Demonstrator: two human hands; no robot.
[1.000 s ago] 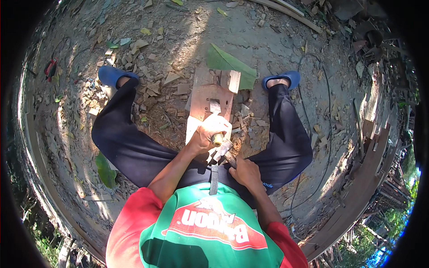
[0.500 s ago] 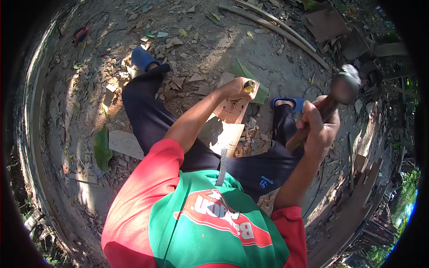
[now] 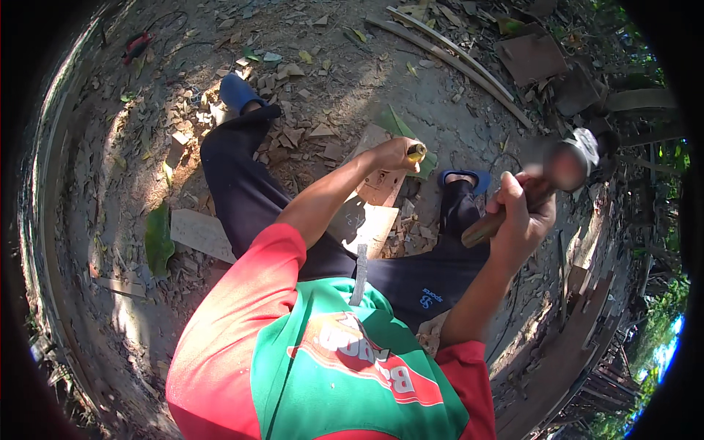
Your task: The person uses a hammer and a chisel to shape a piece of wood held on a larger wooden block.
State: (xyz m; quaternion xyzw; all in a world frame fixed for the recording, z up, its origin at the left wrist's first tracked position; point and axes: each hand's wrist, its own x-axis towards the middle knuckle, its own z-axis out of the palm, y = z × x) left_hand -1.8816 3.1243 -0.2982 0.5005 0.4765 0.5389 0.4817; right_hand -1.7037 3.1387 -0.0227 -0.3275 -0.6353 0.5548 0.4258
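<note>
My left hand (image 3: pixel 393 155) is closed around an upright chisel, whose yellow handle (image 3: pixel 416 152) shows end-on with a dark top. Its blade is hidden beneath my fist. Under that hand lies a wooden board (image 3: pixel 381 188) with small dark cuts or holes in its face, stretching between my legs. My right hand (image 3: pixel 522 216) grips a hammer by its wooden handle (image 3: pixel 482 229). The hammer's round, heavy head (image 3: pixel 574 161) is raised off to the right, apart from the chisel, and looks blurred.
Wood chips (image 3: pixel 293 136) litter the dirt around my blue shoes (image 3: pixel 238 94). A pale plank (image 3: pixel 202 233) lies by my left leg, near a green leaf (image 3: pixel 158 240). Long wooden strips (image 3: pixel 455 55) and flat brown pieces (image 3: pixel 532 59) lie at the far right. A red object (image 3: pixel 137 47) sits far left.
The hammer in my right hand has moved slightly lower in view, its head tilting outward. My left hand stays over the board with the chisel. The whole view has shifted a little.
</note>
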